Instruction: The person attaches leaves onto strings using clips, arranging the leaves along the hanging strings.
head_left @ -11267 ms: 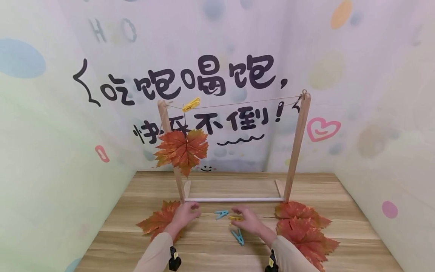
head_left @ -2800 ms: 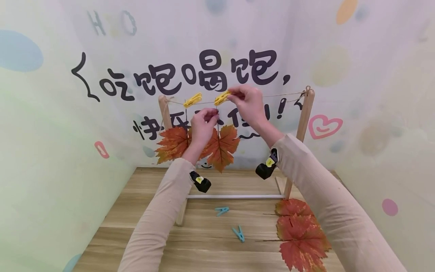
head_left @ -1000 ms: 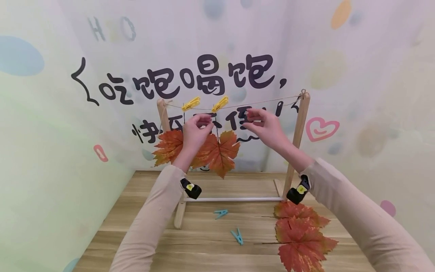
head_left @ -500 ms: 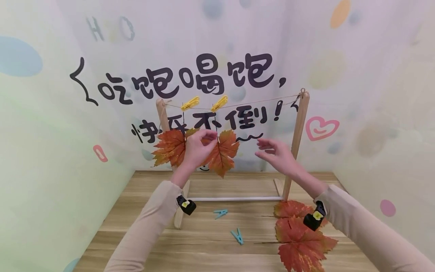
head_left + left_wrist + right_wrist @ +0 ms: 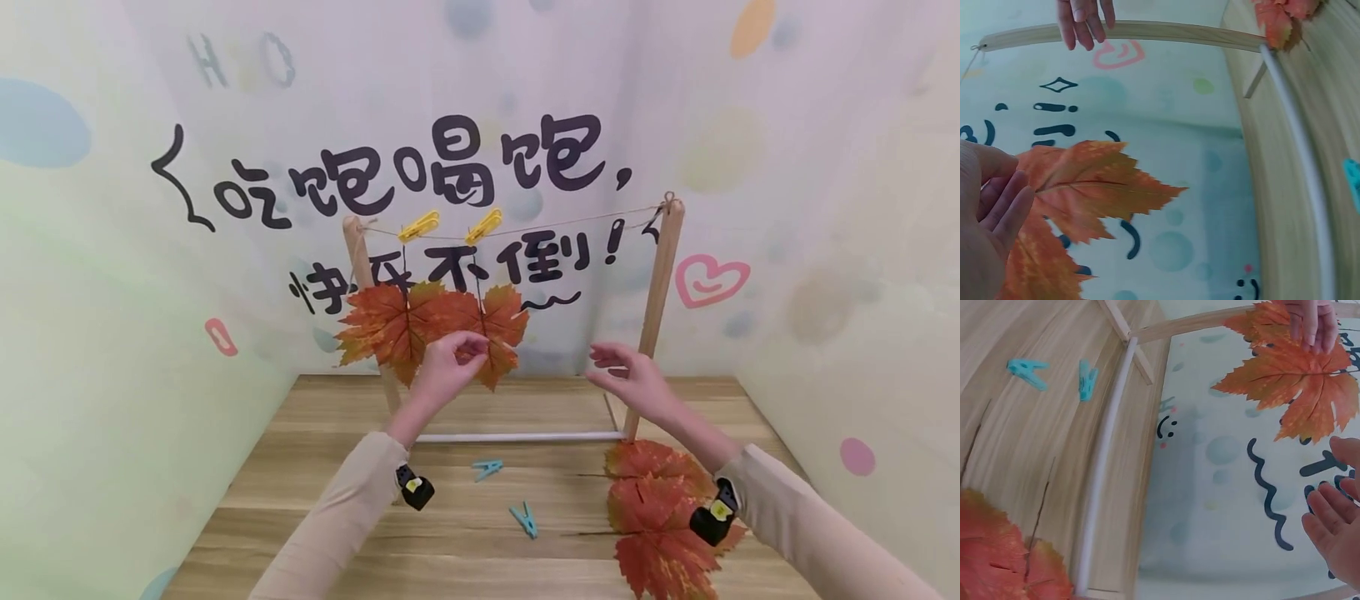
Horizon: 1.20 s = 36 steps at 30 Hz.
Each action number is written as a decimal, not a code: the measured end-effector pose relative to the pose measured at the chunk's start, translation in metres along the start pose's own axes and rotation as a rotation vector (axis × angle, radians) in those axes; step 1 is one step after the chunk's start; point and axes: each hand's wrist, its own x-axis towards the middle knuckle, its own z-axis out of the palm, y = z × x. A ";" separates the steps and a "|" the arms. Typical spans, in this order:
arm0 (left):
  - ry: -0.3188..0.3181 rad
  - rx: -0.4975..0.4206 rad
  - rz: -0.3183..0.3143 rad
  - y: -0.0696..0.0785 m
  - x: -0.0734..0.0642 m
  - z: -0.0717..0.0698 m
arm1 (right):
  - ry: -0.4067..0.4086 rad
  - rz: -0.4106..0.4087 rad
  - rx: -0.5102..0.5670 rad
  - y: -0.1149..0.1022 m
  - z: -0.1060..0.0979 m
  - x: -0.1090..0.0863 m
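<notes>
Yellow pegs (image 5: 419,226) — head; leaves (image 5: 388,325) (all views)

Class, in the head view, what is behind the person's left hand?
Behind the left hand hangs an orange leaf, with the patterned wall beyond. The hand covers the leaf's lower left, so that part cannot be seen.

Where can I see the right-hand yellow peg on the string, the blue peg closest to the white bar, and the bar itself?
Yellow peg (image 5: 483,227): head view, middle of its body.
Blue peg (image 5: 1086,385): right wrist view, middle of its body.
White bar (image 5: 521,437): head view, middle of its length.
</notes>
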 end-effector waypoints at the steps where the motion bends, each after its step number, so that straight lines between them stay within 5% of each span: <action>1: -0.009 0.000 -0.014 -0.003 -0.003 0.002 | -0.017 0.010 -0.001 0.003 0.000 -0.002; 17: -0.106 -0.026 -0.119 -0.036 -0.033 0.028 | -0.238 0.013 0.034 0.064 0.024 -0.048; 36: -0.151 -0.049 -0.151 -0.058 -0.054 0.061 | -0.326 -0.007 -0.017 0.106 0.064 -0.089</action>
